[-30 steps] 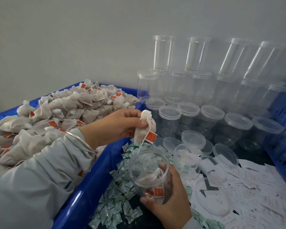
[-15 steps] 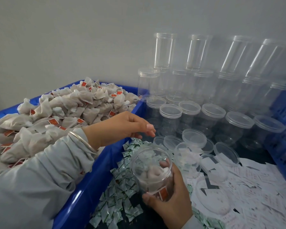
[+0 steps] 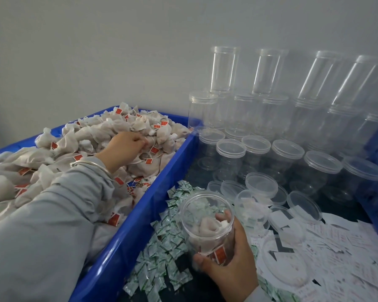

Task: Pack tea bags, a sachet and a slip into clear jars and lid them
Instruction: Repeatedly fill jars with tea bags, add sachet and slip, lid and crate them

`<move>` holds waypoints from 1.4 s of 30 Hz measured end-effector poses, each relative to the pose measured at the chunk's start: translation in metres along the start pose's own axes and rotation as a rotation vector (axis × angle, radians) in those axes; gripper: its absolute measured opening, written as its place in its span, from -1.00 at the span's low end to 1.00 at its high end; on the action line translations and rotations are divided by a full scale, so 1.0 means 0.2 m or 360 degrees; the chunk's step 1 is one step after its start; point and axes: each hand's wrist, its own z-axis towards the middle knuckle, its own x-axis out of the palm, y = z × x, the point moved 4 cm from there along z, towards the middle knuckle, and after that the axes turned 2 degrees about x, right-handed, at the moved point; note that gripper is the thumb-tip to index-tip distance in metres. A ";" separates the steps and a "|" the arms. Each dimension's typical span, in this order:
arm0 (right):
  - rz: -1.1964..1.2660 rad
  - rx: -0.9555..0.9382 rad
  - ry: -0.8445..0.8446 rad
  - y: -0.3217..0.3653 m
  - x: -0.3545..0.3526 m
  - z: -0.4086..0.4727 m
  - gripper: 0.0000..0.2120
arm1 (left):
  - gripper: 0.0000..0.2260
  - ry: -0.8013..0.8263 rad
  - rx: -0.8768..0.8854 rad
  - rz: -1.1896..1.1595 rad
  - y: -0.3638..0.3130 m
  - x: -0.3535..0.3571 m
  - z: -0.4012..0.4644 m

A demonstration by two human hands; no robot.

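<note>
I've got the left hand (image 3: 123,147) over the blue bin (image 3: 127,234), well inside its rim, fingers curled down into the heap of tea bags (image 3: 79,149), though I can't tell whether they actually grip one. The right hand (image 3: 231,267) wraps an open jar (image 3: 206,223) from below, thumb across the front and fingertips (image 3: 224,215) showing through the far wall, tea bags already lying inside. It sits just beside the bin's edge, above green sachets (image 3: 162,247), with loose lids (image 3: 261,182), paper slips (image 3: 347,247) and stacked empty jars (image 3: 271,127) crowding the right against a plain grey wall (image 3: 96,51).
</note>
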 end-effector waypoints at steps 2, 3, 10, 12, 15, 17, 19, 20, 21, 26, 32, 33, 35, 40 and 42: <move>0.0007 0.0002 -0.0002 0.00 0.00 0.00 -0.12 | -0.77 0.0073 0.0038 0.0407 0.06 0.04 0.02; 0.0010 0.0002 -0.0004 0.01 0.00 0.00 -0.12 | -0.75 0.0138 0.0034 0.0555 0.09 0.07 0.02; -0.0013 0.0022 0.0001 0.00 0.00 0.00 -0.09 | -0.64 0.0573 0.0069 0.1388 0.25 0.20 0.05; -0.0023 0.0023 0.0005 0.00 0.00 0.00 -0.08 | -0.58 0.0653 -0.0042 0.1490 0.26 0.21 0.03; -0.0042 0.0026 0.0013 -0.01 0.00 0.00 -0.06 | -0.45 0.0653 -0.0217 0.1440 0.26 0.22 0.02; -0.0057 0.0028 0.0018 -0.02 -0.01 0.00 -0.04 | -0.37 0.0609 -0.0340 0.1298 0.29 0.21 0.03; -0.0076 0.0035 0.0025 -0.02 -0.01 0.00 -0.03 | -0.42 0.0640 -0.0337 0.1291 0.30 0.21 0.03; -0.0085 0.0040 0.0027 -0.03 -0.01 0.00 -0.02 | -0.48 0.0661 -0.0281 0.1349 0.30 0.22 0.04; -0.0091 0.0042 0.0029 -0.03 -0.01 0.00 -0.01 | -0.54 0.0687 -0.0209 0.1426 0.30 0.22 0.04; -0.0114 0.0056 0.0011 -0.04 -0.01 0.00 -0.02 | -0.70 0.0656 -0.0133 0.1492 0.27 0.22 0.05; -0.0136 0.0076 0.0013 -0.04 -0.01 0.00 0.02 | -0.67 0.0428 -0.0140 0.1033 0.20 0.17 0.05; -0.0133 0.0079 0.0013 -0.05 -0.01 0.00 0.02 | -0.68 0.0400 -0.0137 0.0923 0.18 0.15 0.04; -0.0123 0.0084 0.0012 -0.05 -0.01 0.00 0.03 | -0.73 0.0373 -0.0119 0.0779 0.13 0.14 0.04; -0.0123 0.0063 0.0016 -0.05 -0.01 0.00 0.02 | -0.78 0.0078 -0.0097 0.0201 0.06 0.06 0.06; -0.0116 0.0060 0.0023 -0.05 -0.01 0.00 0.02 | -0.77 0.0016 -0.0096 0.0031 0.04 0.04 0.05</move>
